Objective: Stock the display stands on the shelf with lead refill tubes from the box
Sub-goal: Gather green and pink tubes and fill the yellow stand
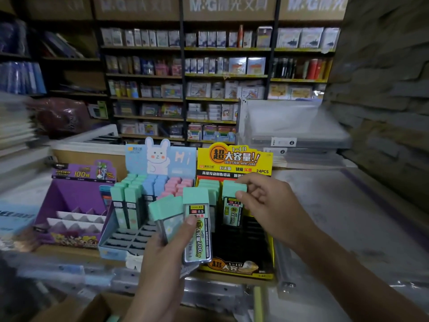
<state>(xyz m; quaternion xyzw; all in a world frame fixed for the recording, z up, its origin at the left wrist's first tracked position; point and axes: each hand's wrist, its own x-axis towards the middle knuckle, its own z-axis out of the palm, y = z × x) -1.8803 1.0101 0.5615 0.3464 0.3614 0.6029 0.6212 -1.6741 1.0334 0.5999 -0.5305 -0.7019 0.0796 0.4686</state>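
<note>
We face a shelf (69, 251) carrying three display stands: purple stand (69, 205) at nine o'clock, blue rabbit stand (160, 159) at centre, yellow stand (234, 159) at three o'clock. Our right hand (267, 205) has its grip closed on a green-capped lead refill tube (233, 205), upright over the yellow stand. Our left hand (162, 263) clasps two more tubes (197, 224) at six o'clock. A cardboard box (97, 307) edge shows below.
</note>
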